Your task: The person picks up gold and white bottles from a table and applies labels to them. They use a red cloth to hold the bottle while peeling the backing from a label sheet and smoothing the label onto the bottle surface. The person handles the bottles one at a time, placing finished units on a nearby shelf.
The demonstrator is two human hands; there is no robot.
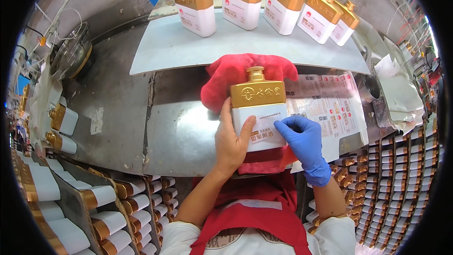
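My bare left hand is wrapped around the lower left of a flat bottle, its thumb lying across the white front. The bottle stands upright, with a gold shoulder and neck, and carries printed lettering on its lower face. In a blue glove, my right hand pinches at the right edge of that face; whatever lies between the fingertips is hidden. A red cloth is bunched behind the bottle, and more of it shows underneath. Right of the bottle lie printed sheets of small labels.
Several finished-looking gold-and-white bottles stand on a pale raised board at the back. Racks of similar bottles flank me on both sides. A metal cup and crumpled white paper sit at the right; a round metal pan is far left.
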